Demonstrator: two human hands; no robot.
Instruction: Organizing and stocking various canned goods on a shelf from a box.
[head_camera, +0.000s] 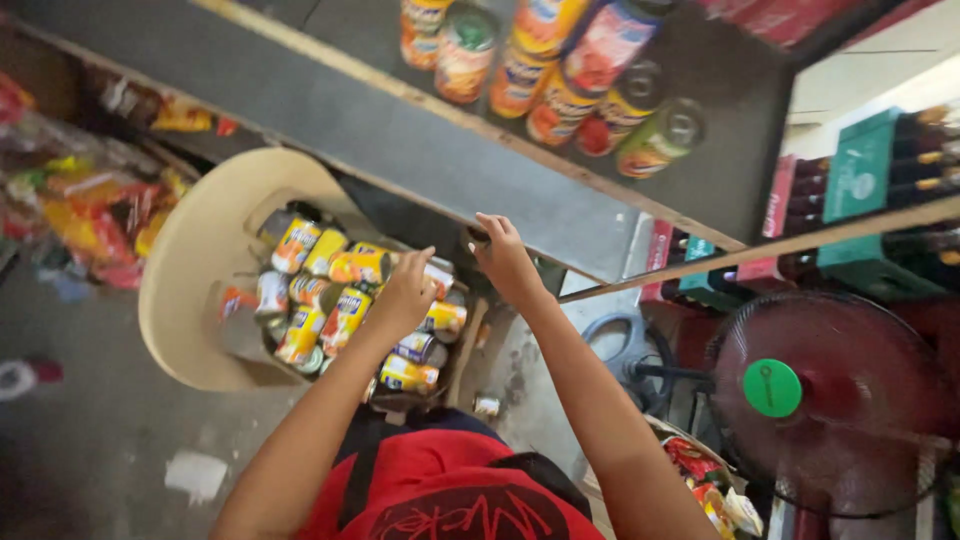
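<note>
An open box (452, 352) packed with several yellow and orange labelled cans (345, 310) sits on a cream plastic chair (190, 270). My left hand (405, 295) reaches down into the box and lies on the cans near its far right corner. Its fingertips are hidden among them. My right hand (508, 262) is just to the right, at the front edge of a grey shelf (400, 140). Its fingers are curled over a small dark round can (477, 238).
More cans (560, 70) stand in a group on the grey shelf. A dark red fan with a green hub (772, 388) is at the right. Green and red bottle crates (860, 170) stand behind it. Bright snack packets (80, 200) hang at the left. A concrete floor (90, 440) lies below.
</note>
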